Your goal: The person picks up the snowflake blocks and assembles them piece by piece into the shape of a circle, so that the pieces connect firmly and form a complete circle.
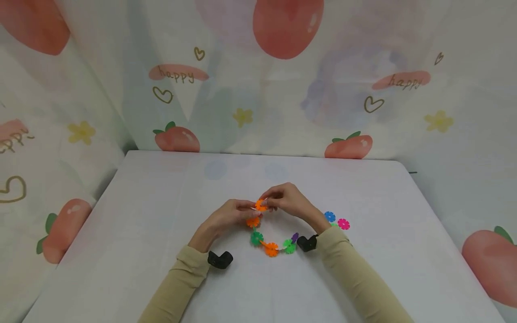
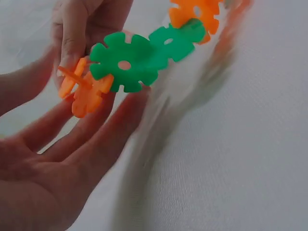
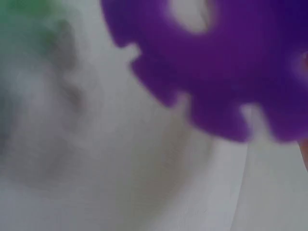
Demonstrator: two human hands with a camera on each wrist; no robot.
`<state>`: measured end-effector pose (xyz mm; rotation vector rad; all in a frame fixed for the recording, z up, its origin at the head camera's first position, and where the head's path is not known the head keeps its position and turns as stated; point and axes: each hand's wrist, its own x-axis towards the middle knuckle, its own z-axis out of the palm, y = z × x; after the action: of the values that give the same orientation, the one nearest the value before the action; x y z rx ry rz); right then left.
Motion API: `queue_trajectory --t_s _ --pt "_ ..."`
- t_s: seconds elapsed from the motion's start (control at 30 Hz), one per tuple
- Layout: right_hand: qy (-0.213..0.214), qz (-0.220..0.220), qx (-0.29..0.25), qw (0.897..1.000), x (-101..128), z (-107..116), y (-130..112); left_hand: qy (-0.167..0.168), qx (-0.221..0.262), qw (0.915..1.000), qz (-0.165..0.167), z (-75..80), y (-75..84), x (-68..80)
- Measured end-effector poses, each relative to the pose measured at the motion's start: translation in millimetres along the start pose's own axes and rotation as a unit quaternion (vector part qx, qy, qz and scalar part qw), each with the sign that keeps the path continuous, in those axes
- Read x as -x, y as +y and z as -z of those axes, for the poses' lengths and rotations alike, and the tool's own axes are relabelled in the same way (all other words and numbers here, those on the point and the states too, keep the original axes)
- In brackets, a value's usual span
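Above the white cloth-covered worktop (image 1: 161, 215), the left hand (image 1: 228, 216) and right hand (image 1: 288, 199) pinch an orange notched plastic disc (image 1: 260, 205) topping a curved chain of interlocked orange, green and purple plastic discs (image 1: 271, 244), with loose blue (image 1: 330, 216) and pink discs (image 1: 343, 224) just beside the right wrist.

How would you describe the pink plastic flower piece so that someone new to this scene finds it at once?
Start at the white table and go to the person's right hand, in the middle. Beside that wrist, two loose flower pieces lie flat on the cloth, apart from the joined chain. The pink piece is the outer one, farther from the hands than the blue piece beside it.
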<state>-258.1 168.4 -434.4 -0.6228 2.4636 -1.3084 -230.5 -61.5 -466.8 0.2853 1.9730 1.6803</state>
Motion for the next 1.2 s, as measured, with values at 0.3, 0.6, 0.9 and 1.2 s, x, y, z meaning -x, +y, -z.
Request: queue_trajectory --t_s 0.3,0.6,0.9,1.2 --pt "-0.023 0.014 0.008 1.0 8.0 2.9 -0.2 0.027 0.029 0.9991 0.012 -2.9 -2.4 -3.4" --pt "0.003 -0.013 0.019 1.0 26.9 24.1 12.1 0.045 0.047 0.9976 0.022 -0.9 -1.3 -0.6" --pt "0.022 -0.035 0.051 0.998 50.5 41.7 28.9 0.036 0.032 0.9986 0.022 1.4 -3.5 1.4" --pt "0.049 -0.062 0.085 0.993 80.4 64.4 54.1 0.032 0.036 0.9985 0.024 0.9 -1.7 4.1"
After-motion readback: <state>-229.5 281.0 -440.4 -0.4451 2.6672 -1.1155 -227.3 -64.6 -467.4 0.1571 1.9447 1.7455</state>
